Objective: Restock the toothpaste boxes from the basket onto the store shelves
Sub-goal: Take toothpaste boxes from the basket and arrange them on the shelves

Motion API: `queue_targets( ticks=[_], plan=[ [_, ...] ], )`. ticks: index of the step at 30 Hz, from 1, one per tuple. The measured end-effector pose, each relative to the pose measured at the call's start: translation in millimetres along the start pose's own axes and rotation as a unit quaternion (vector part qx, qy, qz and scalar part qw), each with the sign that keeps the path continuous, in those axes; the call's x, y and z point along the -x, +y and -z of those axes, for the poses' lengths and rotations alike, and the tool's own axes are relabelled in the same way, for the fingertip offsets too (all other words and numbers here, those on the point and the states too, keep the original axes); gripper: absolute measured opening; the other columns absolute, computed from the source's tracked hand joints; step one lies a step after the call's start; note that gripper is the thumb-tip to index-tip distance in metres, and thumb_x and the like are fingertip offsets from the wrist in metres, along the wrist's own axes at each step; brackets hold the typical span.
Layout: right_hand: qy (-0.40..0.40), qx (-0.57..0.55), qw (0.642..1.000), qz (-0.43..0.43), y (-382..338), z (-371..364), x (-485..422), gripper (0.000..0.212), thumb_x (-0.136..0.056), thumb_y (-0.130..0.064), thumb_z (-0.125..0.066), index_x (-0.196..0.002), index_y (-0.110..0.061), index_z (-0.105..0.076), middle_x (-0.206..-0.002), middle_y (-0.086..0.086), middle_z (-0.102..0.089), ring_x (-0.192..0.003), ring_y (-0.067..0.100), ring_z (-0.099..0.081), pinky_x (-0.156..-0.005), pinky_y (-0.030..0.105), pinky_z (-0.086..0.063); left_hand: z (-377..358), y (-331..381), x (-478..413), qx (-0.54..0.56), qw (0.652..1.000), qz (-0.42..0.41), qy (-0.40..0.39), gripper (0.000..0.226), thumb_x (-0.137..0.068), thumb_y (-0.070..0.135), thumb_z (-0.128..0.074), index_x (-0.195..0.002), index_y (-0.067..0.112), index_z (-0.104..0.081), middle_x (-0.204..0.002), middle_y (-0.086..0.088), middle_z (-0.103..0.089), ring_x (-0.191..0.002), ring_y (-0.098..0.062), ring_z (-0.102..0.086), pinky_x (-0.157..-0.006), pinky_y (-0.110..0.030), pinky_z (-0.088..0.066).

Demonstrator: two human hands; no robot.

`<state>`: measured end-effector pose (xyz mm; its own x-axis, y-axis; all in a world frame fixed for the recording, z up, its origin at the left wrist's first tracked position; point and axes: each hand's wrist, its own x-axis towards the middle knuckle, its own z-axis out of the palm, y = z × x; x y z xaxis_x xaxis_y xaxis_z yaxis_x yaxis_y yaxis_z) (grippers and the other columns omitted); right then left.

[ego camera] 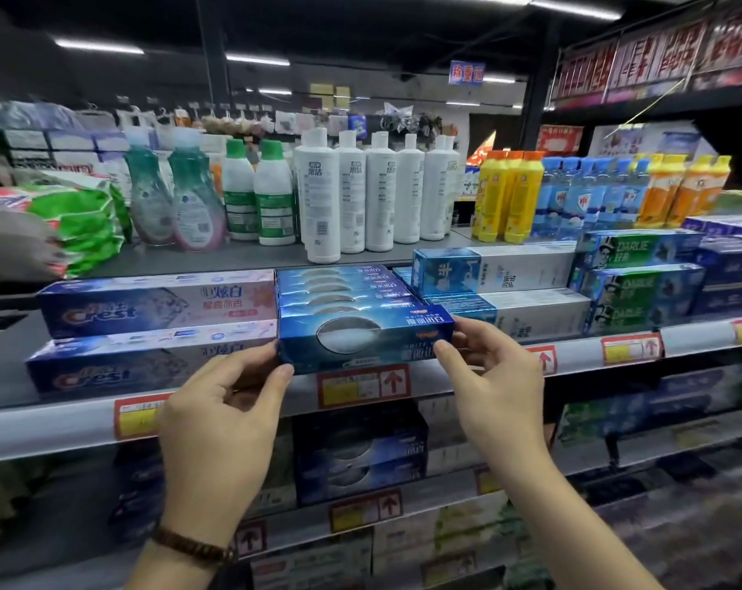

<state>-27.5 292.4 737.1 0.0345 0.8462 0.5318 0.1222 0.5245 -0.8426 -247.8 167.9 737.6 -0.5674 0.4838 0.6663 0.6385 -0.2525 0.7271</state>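
From the head camera we see a glossy, dark-blue cardboard toothpaste box (362, 338), long and rectangular with an oval window in its front face. It is held level at the front edge of the upper toothpaste shelf (62, 427), just above a red-and-yellow price tag (362, 385). It sits in front of a stack of matching blue boxes (339, 285), between flat-stacked Crest boxes (156, 306) on its left and pale blue-and-white boxes (501, 270) on its right. Green Darlie boxes (641, 287) lie farther right. We cannot tell whether the held box rests on the shelf. The left hand (220, 423) pinches the box's left end, thumb at the lower front corner and fingers curled behind. The right hand (497, 389) pinches the right end, thumb on the front face and forefinger over the top corner, the other fingers loosely bent. The hands are apart, one at each end of the box, with both forearms reaching up and forward from below and the palms turned inward. A brown band (194, 545) circles the left wrist. Smooth white plastic bottles (377, 193) stand on the level above.
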Motion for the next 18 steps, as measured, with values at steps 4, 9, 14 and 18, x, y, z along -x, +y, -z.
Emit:
queue_targets(
  ticks=[4, 9, 14, 18],
  plan=[
    [-0.008, 0.017, 1.000, 0.008, 1.8, -0.2, -4.4, 0.023, -0.093, -0.027, -0.082, -0.115, -0.031, -0.078, -0.095, -0.018, -0.077, -0.092, 0.003, -0.072, -0.079, 0.022, -0.058, -2.7, -0.6, 0.0, -0.016, 1.000, 0.000, 0.004, 0.025, -0.084, 0.020, -0.086, -0.105, 0.030, -0.078, -0.097, 0.019, -0.075, -0.085, 0.001, -0.072, -0.079, -0.005, -0.053],
    [-0.024, 0.026, 0.999, 0.018, 0.6, -2.4, -6.5, 0.022, -0.093, -0.028, -0.081, -0.106, -0.043, -0.072, -0.094, -0.021, -0.075, -0.090, -0.001, -0.070, -0.074, 0.015, -0.057, -4.5, 2.1, -2.8, -0.006, 1.000, 0.020, 0.011, 0.037, -0.082, 0.016, -0.087, -0.109, 0.037, -0.073, -0.091, 0.019, -0.075, -0.081, 0.003, -0.073, -0.078, -0.008, -0.056],
    [-0.023, 0.064, 0.997, 0.048, 4.0, -2.4, -9.1, 0.028, -0.094, -0.026, -0.081, -0.119, -0.034, -0.073, -0.099, -0.019, -0.074, -0.091, -0.002, -0.069, -0.077, 0.018, -0.058, -4.3, 3.8, -5.1, -0.045, 0.999, -0.017, -0.010, 0.058, -0.084, 0.013, -0.084, -0.133, 0.039, -0.067, -0.094, 0.015, -0.073, -0.086, -0.001, -0.073, -0.083, -0.020, -0.060],
    [-0.026, 0.087, 0.991, 0.101, 4.0, -0.9, -10.5, 0.046, -0.092, -0.013, -0.081, -0.132, -0.031, -0.066, -0.097, -0.016, -0.069, -0.088, 0.003, -0.068, -0.074, 0.021, -0.058, -2.8, 8.8, -8.7, -0.123, 0.987, -0.090, -0.038, 0.056, -0.086, 0.013, -0.083, -0.134, 0.037, -0.068, -0.093, 0.014, -0.068, -0.082, -0.001, -0.067, -0.082, -0.024, -0.061]
  ],
)
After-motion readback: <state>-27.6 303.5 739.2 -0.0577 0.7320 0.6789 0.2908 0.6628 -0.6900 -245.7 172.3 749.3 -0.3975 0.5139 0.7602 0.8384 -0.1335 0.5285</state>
